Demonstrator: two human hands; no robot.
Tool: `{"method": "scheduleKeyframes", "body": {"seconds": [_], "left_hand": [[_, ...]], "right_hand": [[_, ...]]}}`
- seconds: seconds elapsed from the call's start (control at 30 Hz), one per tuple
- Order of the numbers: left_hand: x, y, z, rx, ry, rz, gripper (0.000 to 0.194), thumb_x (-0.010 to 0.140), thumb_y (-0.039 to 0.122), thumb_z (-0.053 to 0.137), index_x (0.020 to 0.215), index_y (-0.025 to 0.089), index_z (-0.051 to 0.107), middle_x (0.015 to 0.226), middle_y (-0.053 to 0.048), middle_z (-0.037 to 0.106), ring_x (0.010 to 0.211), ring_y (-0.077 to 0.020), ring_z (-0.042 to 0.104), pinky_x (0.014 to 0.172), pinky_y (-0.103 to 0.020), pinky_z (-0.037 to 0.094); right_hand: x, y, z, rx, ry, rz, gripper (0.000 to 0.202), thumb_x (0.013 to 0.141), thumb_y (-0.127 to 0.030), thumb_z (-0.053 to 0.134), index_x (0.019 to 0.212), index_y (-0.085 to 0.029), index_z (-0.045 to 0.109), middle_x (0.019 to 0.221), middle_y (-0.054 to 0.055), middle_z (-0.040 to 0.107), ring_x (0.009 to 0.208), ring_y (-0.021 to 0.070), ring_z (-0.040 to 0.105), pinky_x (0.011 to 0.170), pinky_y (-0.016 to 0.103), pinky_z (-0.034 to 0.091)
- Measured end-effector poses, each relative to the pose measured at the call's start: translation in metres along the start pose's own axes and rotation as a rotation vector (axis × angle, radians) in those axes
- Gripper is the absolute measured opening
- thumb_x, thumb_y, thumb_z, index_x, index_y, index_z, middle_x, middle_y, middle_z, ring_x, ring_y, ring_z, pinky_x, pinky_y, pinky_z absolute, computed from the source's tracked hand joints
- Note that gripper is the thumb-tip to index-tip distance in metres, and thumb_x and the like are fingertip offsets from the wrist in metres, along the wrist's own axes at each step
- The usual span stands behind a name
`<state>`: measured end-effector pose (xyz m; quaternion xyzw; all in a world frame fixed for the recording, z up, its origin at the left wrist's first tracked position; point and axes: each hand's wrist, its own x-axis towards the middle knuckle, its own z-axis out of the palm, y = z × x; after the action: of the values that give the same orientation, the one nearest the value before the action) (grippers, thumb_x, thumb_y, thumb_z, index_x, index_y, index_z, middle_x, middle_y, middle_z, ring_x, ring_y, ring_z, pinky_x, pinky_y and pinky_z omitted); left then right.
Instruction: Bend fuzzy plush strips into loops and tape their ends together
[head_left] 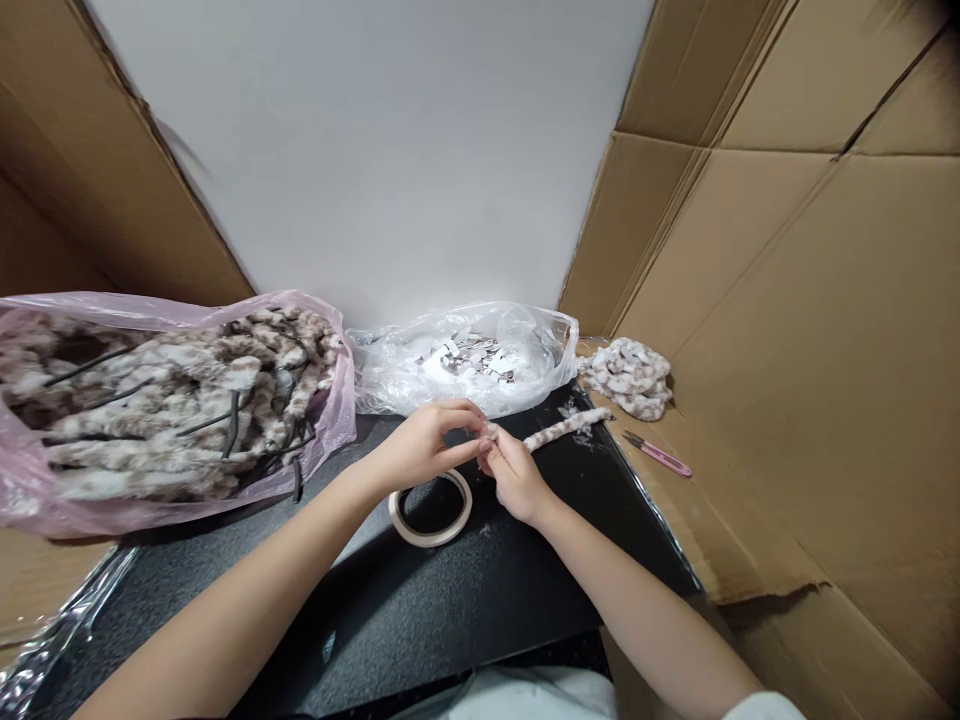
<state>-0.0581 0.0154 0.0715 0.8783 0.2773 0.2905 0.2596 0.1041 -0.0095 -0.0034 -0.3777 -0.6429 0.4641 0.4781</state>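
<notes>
In the head view, your right hand (517,482) pinches the spotted fluffy strip (570,428), which extends rightward over the black tabletop (525,590). Your left hand (427,445) curls at its near end; whether it grips cannot be told. The tape roll (429,541) lies below.

The bare left hand (435,440) curves thumb and fingers into a loop, meeting the bare, bent-fingered right hand (517,482); both bare forearms (259,590) angle inward.

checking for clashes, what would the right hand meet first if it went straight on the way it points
Most likely the left hand: the right hand points up-left toward its fingertips, though depth is hard to judge.
</notes>
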Motion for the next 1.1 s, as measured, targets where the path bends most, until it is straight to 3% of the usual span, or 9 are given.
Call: {"method": "scheduleKeyframes", "body": {"seconds": [0.13,0.37,0.6,0.7,0.8,0.97,1.1], "left_hand": [[-0.001,0.002,-0.002,0.017,-0.059,-0.018,0.02,0.088,0.031,0.054,0.086,0.018,0.067,0.106,-0.008,0.063,0.095,-0.0192,0.061,0.085,-0.031,0.048],[-0.001,0.007,-0.012,0.066,-0.226,-0.034,0.01,0.08,0.02,0.058,0.085,0.016,0.065,0.107,-0.008,0.062,0.094,-0.0201,0.06,0.084,-0.029,0.048],[0.0,-0.006,-0.012,-0.051,-0.193,-0.012,0.022,0.087,0.033,0.056,0.081,0.016,0.067,0.107,-0.011,0.064,0.092,-0.0191,0.062,0.081,-0.03,0.049],[0.0,-0.007,-0.016,-0.091,-0.1,-0.015,0.022,0.088,0.033,0.055,0.082,0.016,0.068,0.107,-0.011,0.066,0.095,-0.0195,0.063,0.082,-0.03,0.049],[-0.002,-0.005,-0.028,-0.11,0.033,-0.1,0.02,0.086,0.034,0.057,0.084,0.017,0.068,0.091,-0.007,0.07,0.085,-0.0176,0.065,0.076,-0.028,0.051],[-0.008,-0.01,-0.048,-0.101,0.429,-0.218,0.02,0.078,0.037,0.065,0.078,0.017,0.068,0.069,-0.003,0.067,0.062,-0.0143,0.06,0.057,-0.023,0.048],[-0.01,-0.017,-0.053,-0.116,0.703,-0.25,0.02,0.073,0.036,0.068,0.074,0.016,0.067,0.061,-0.001,0.063,0.054,-0.0115,0.055,0.05,-0.021,0.042]], "right_hand": [[0.001,-0.009,-0.002,-0.167,-0.031,-0.082,0.018,0.094,-0.031,0.039,0.081,-0.02,0.045,0.072,-0.001,0.05,0.063,0.0128,0.046,0.06,0.026,0.036],[-0.002,-0.017,-0.003,-0.221,-0.141,-0.042,0.016,0.095,-0.029,0.036,0.103,-0.019,0.046,0.092,0.004,0.058,0.083,0.0173,0.056,0.072,0.03,0.042],[-0.001,-0.01,-0.005,-0.064,-0.166,0.004,0.025,0.095,-0.043,0.038,0.104,-0.021,0.045,0.074,-0.002,0.051,0.062,0.0109,0.046,0.058,0.024,0.038],[0.001,-0.006,-0.005,0.051,-0.155,0.05,0.025,0.093,-0.045,0.043,0.105,-0.023,0.044,0.069,-0.004,0.046,0.053,0.0094,0.04,0.05,0.022,0.034],[0.002,-0.006,-0.007,0.033,-0.135,0.058,0.022,0.094,-0.043,0.04,0.101,-0.023,0.046,0.065,-0.005,0.044,0.051,0.0096,0.04,0.048,0.021,0.032],[0.005,-0.012,-0.019,-0.486,-0.059,-0.11,0.025,0.097,-0.032,0.035,0.083,-0.02,0.052,0.066,-0.001,0.051,0.06,0.0133,0.048,0.057,0.025,0.031],[0.013,-0.006,-0.03,-0.896,0.006,-0.146,0.023,0.096,-0.025,0.036,0.088,-0.02,0.057,0.079,0.003,0.063,0.07,0.017,0.055,0.063,0.027,0.031]]}}
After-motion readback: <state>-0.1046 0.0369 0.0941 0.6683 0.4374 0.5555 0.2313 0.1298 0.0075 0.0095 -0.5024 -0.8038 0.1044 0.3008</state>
